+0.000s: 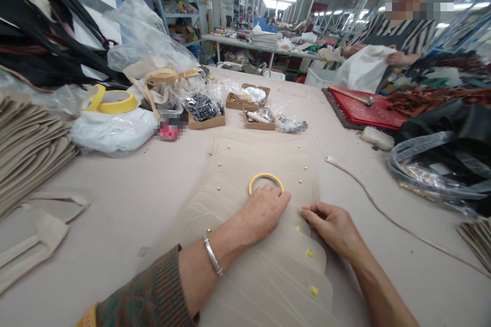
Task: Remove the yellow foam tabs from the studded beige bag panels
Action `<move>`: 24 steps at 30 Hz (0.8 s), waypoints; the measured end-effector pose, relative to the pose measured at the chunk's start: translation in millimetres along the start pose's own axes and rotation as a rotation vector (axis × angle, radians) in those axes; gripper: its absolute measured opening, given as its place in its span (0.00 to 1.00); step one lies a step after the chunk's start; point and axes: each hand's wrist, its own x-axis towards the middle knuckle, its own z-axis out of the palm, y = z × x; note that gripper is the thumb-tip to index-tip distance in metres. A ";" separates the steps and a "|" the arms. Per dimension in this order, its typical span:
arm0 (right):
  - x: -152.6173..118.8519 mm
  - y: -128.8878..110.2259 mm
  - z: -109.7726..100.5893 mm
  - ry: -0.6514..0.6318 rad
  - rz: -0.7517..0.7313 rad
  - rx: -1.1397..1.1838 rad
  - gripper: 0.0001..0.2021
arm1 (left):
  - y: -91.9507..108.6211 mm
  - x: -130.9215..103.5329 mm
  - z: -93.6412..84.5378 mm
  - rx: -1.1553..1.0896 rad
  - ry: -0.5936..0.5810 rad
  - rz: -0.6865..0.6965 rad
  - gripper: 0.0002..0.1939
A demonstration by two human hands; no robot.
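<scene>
Overlapping beige fabric pieces [264, 148] lie fanned down the middle of the table, with small metal studs along both sides and several bits of yellow tape on the lower right. My left hand [268, 209], a silver bracelet on its wrist, is closed on the near edge of a yellow tape roll [267, 176] that rests on the pieces. To its right, my right hand [326, 219] pinches at the right edge of a piece, thumb and forefinger together beside a small stud [300, 210]. Whatever sits between those fingertips is too small to name.
Small cardboard boxes [207, 121] of hardware stand beyond the fabric. More yellow tape rolls [117, 101] sit on a white bag at left, near stacked beige pieces [30, 148]. A red board [368, 107], cord [368, 191] and black material lie right. A person holds white plastic beyond.
</scene>
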 end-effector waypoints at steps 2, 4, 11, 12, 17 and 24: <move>0.1 -2.5 1.2 0.027 -0.037 -0.037 0.16 | 0.2 0.0 0.1 -0.002 -0.010 0.001 0.08; 1.2 -3.9 3.2 0.049 -0.065 -0.061 0.15 | 0.4 -0.4 0.6 -0.003 -0.003 0.002 0.08; 4.0 3.4 7.5 0.113 -0.022 -0.095 0.14 | 0.0 -1.4 1.1 -0.007 0.026 0.004 0.07; 3.0 6.2 6.8 0.117 0.014 -0.053 0.16 | -0.2 -1.2 0.8 -0.009 0.025 0.004 0.07; -6.8 13.5 5.1 0.094 0.029 0.088 0.14 | -2.3 1.1 1.6 -0.019 0.024 0.017 0.07; -5.4 1.3 16.1 0.226 -0.171 -0.193 0.13 | -3.9 -0.4 -5.7 -0.060 0.053 0.050 0.06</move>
